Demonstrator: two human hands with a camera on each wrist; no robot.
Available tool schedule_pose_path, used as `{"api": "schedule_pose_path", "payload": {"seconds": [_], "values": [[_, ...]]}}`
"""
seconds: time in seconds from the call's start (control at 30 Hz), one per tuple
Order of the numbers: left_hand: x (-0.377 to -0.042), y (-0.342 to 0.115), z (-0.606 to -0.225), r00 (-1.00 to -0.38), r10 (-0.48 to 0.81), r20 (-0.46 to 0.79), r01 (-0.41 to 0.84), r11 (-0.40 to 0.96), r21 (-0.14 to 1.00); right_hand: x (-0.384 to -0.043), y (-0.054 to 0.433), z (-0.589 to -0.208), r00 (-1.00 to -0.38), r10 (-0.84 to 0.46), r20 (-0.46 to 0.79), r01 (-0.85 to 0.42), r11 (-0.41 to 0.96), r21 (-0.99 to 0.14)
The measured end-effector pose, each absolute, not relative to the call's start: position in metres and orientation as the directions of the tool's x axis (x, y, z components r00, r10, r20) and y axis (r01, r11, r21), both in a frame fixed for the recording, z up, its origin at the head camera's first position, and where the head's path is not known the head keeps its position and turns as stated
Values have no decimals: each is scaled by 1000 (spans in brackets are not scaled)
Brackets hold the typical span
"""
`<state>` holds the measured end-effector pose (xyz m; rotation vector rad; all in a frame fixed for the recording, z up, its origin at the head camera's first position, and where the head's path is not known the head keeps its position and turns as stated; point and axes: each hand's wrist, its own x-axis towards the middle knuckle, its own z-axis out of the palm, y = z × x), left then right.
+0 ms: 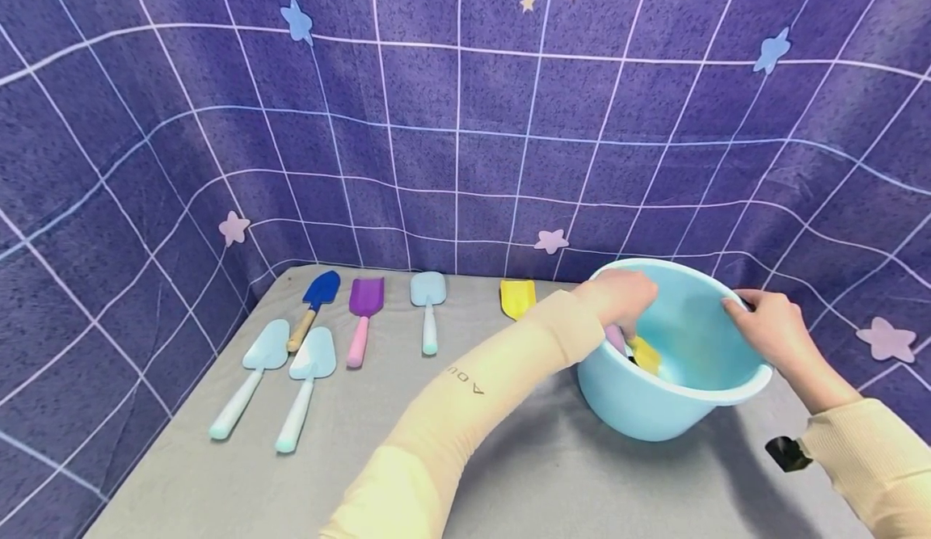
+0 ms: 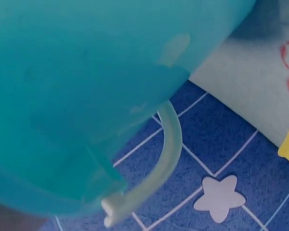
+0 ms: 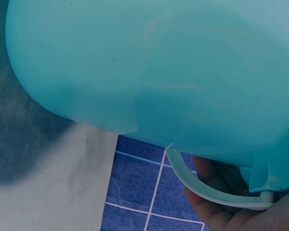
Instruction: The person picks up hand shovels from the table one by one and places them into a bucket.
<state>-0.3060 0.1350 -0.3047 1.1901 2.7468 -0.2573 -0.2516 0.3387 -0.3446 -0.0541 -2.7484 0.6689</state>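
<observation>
From my feed: purple grid-patterned cloth point(image 1: 465, 159) behind, grey tabletop point(image 1: 211, 490) below. Light-blue plastic basin point(image 1: 655, 418) sits at the right side, mouth angled up; can't tell if its base touches. Right hand point(image 1: 774, 330) is clamped on its right rim, thumb inside, fingers by the curved handle point(image 3: 216, 195), likely to steady it. Left hand point(image 1: 618, 295) goes over the left rim, fingers down inside; I can't tell what they close on. Two long pale-blue trowels point(image 1: 313, 355), purple shovel point(image 1: 367, 296), blue trowel point(image 1: 322, 287), small pale-blue shovel point(image 1: 428, 288) and yellow shovel point(image 1: 518, 296) lie spread apart, probably so each is easy to pick up. Inside, near the left fingers: yellow piece point(image 1: 646, 355), lilac piece point(image 1: 615, 338).
</observation>
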Motion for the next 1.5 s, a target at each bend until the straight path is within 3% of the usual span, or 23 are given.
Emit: {"api": "schedule_pose_path", "payload": {"seconds": [0.23, 0.77, 1.13, 1.5], "values": [[-304, 141, -310, -706, 683, -187, 704, 704, -89, -251, 338, -344, -951, 107, 290, -38, 891, -453], [-301, 154, -321, -758, 619, -205, 651, 737, -185, -249, 337, -342, -949, 103, 298, -46, 890, -454], [-299, 148, -317, -748, 624, -226, 659, 739, -140, -248, 337, -342, -950, 98, 297, -51, 889, -455], [-297, 129, -298, -703, 676, -218, 696, 717, -21, -250, 338, -343, -954, 111, 278, -31, 888, -458]]}}
